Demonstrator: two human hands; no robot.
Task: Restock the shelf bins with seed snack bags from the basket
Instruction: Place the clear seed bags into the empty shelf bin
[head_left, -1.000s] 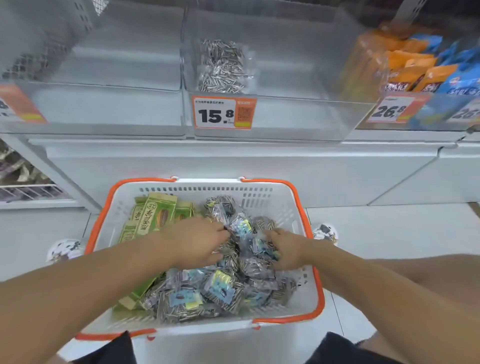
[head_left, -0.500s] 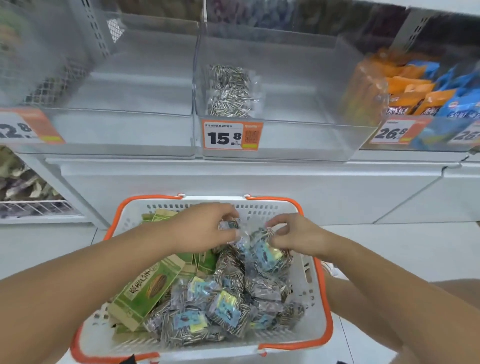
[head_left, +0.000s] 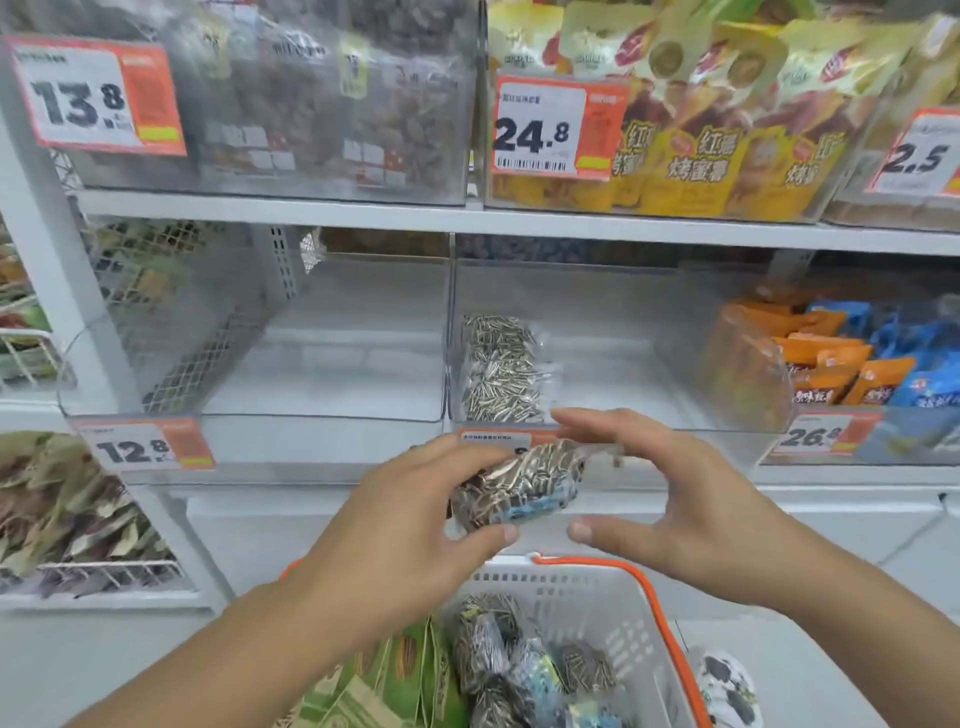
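My left hand (head_left: 410, 514) grips a clear bag of striped sunflower seeds (head_left: 519, 488) in front of the middle shelf bin (head_left: 623, 364). My right hand (head_left: 675, 493) is beside the bag with spread fingers; its fingertips touch the bag's clear top edge. One seed bag (head_left: 498, 374) lies inside that clear bin at its left side. Below, the white basket with an orange rim (head_left: 613, 597) holds several more seed bags (head_left: 519, 670) and green snack packs (head_left: 400, 680).
An empty clear bin (head_left: 322, 364) marked 12.8 sits to the left. Orange and blue packs (head_left: 852, 364) fill the bin to the right. The upper shelf (head_left: 467, 218) carries full bins of snacks. A wire rack (head_left: 78, 519) with bags stands lower left.
Both hands rose out of the basket toward the shelf, lifting a seed bag. The view tilted upward, revealing the upper shelf.
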